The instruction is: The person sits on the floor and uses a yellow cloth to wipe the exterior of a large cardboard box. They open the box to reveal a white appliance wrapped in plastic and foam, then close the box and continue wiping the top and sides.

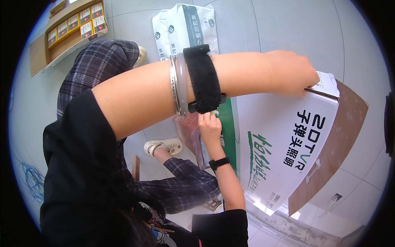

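Note:
A large white cardboard box (pixel 271 123) with a green band and dark printed writing stands tilted in front of me on the right. My left hand (pixel 291 74) reaches across the view with its fingers bent over the box's upper corner edge. Bangles and a black strap circle that forearm. Below this arm, my right hand (pixel 210 128) is a loose fist at the box's green side, partly hidden by the strap. Whether it pinches anything is hidden. Close by the right hand lies a reddish plastic-covered bundle (pixel 186 129).
White plaster sacks (pixel 197 27) lie on the tiled floor beyond. An open carton (pixel 71 51) holds several small yellow boxes. A brown panel with a handle (pixel 339 123) is behind the box. Blue cable (pixel 32 182) lies coiled at left. Loose wire (pixel 331 207) hangs from an opening.

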Demonstrator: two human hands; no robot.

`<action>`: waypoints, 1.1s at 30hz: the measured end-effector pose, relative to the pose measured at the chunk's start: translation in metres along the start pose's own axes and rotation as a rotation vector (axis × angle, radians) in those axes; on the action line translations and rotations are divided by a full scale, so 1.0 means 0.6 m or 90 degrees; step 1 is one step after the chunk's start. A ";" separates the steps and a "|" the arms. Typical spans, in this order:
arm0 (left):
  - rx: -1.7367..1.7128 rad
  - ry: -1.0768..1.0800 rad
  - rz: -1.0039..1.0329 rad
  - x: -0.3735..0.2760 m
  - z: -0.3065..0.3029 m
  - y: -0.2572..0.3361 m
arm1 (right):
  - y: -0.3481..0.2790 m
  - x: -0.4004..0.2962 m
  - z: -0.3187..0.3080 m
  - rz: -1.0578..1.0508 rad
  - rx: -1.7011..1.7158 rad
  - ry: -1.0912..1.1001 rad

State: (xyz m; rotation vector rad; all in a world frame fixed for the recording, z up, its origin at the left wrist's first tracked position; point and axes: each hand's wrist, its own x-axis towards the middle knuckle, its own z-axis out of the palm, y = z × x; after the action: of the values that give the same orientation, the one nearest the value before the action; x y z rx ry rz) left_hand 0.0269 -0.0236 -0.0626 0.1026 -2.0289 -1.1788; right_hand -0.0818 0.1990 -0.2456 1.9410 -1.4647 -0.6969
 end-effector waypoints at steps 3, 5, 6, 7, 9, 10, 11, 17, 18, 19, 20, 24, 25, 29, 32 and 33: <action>0.001 -0.001 0.000 0.002 0.002 0.001 | -0.020 -0.009 0.024 -0.018 0.015 -0.022; 0.006 -0.001 -0.002 0.002 0.000 0.004 | -0.029 -0.011 0.035 -0.026 0.029 -0.025; 0.003 0.001 -0.001 0.002 0.002 0.003 | -0.032 -0.009 0.037 -0.027 0.039 -0.029; -0.001 0.003 0.000 0.002 0.003 0.003 | -0.034 -0.011 0.038 -0.027 0.042 -0.030; -0.005 0.009 0.005 0.001 0.006 0.001 | -0.034 -0.012 0.036 -0.026 0.045 -0.033; -0.006 0.014 0.009 0.001 0.009 -0.001 | -0.031 -0.013 0.034 -0.029 0.048 -0.032; -0.007 0.017 0.013 0.001 0.011 -0.002 | -0.026 -0.015 0.031 -0.031 0.051 -0.032; -0.005 0.018 0.018 -0.001 0.010 -0.006 | 0.046 -0.042 -0.067 0.127 0.046 -0.043; -0.013 0.022 0.018 0.000 0.012 -0.004 | 0.066 -0.054 -0.090 0.154 0.045 -0.024; -0.028 0.024 0.022 0.003 0.014 -0.004 | 0.089 -0.067 -0.120 0.180 0.034 -0.019; -0.043 0.025 0.027 0.005 0.016 -0.004 | 0.113 -0.079 -0.149 0.205 0.022 -0.014; -0.052 0.050 0.074 0.012 0.022 -0.025 | 0.199 -0.138 -0.219 0.268 -0.036 0.033; -0.050 0.048 0.071 0.014 0.022 -0.027 | 0.218 -0.148 -0.238 0.300 -0.025 0.063; -0.035 0.050 0.045 0.010 0.023 -0.020 | 0.283 -0.187 -0.315 0.427 -0.098 0.129; 0.036 0.003 -0.001 0.025 0.029 -0.031 | 0.298 -0.185 -0.335 0.456 -0.095 0.175; -0.008 -0.095 0.015 0.026 0.013 -0.020 | 0.296 -0.189 -0.338 0.468 -0.095 0.175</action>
State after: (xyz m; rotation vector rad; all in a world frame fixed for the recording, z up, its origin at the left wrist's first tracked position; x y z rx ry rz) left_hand 0.0075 -0.0314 -0.0647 -0.0164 -2.1449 -1.2158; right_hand -0.0805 0.3020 0.0278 1.1847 -1.7206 -0.1842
